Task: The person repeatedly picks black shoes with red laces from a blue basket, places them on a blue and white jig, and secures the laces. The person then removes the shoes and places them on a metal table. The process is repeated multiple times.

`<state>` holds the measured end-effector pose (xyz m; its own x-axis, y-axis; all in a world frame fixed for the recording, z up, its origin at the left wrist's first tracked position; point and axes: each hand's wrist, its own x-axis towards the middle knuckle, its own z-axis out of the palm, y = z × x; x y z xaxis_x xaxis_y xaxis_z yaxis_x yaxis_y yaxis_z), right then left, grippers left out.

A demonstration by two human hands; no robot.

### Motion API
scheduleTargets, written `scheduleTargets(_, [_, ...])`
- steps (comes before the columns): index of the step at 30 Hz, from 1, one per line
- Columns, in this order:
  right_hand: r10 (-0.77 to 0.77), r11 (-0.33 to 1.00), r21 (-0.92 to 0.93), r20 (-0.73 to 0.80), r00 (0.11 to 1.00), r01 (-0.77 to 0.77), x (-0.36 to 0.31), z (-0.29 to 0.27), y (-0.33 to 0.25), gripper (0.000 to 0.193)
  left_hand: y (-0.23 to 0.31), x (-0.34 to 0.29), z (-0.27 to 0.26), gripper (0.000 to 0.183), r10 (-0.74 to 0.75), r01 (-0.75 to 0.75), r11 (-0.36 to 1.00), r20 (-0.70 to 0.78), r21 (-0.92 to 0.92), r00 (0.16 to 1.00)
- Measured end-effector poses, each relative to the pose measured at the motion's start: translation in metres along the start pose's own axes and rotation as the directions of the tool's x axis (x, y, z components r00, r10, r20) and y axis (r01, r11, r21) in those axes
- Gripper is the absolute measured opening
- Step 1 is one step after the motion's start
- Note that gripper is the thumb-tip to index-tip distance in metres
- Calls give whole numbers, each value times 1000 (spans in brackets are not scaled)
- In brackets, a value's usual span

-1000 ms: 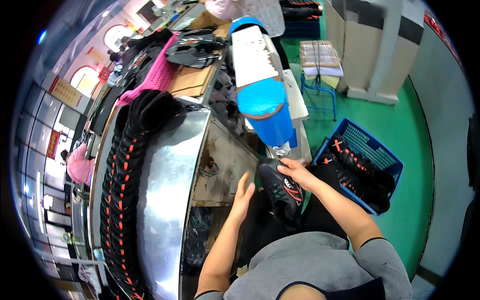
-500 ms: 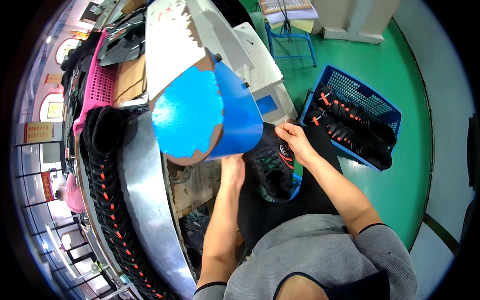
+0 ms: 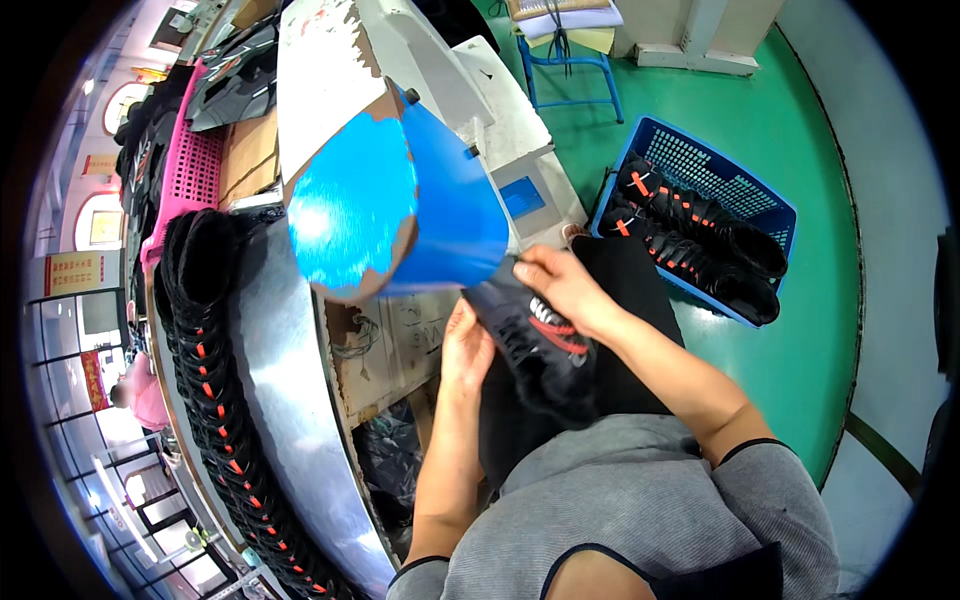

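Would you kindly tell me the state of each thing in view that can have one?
Black shoe upper: held tilted
Right hand: closed on the upper
Left hand: at the upper's edge, grip unclear
Blue basket: partly filled with black footwear
Pink basket: holding dark pieces
Blue cover: coating worn at edges
Blue stool: upright, loaded
Footwear row: packed closely

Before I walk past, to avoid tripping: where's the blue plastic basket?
Right of centre in the head view, the blue plastic basket stands on green floor, beyond the right hand.
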<state>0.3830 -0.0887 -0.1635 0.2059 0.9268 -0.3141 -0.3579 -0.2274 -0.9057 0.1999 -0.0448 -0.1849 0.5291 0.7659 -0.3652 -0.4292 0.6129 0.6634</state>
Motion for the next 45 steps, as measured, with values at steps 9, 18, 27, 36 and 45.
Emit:
scheduleTargets(9, [446,583,793,-129,886,-178,-62,-5,76,14,68,-161,60,33,304,-135,193,71,972,950])
scheduleTargets(18, [-439,843,-423,-180,880,334,-68,-39,10,50,18,-143,30,37,272,-184,-80,199,980,941])
scheduleTargets(27, [-57,652,-651,469,881,388,7,-19,-36,31,64,-42,48,16,171,11,724,-194,690,966])
scheduleTargets(36, [-81,920,-369,141,987,128,27,-36,-21,23,75,38,76,21,5,178,810,-310,559,951])
scheduleTargets(45, [-24,863,-496,155,988,98,40,-39,-48,26,63,24,64,30,-45,213,905,-413,368,909])
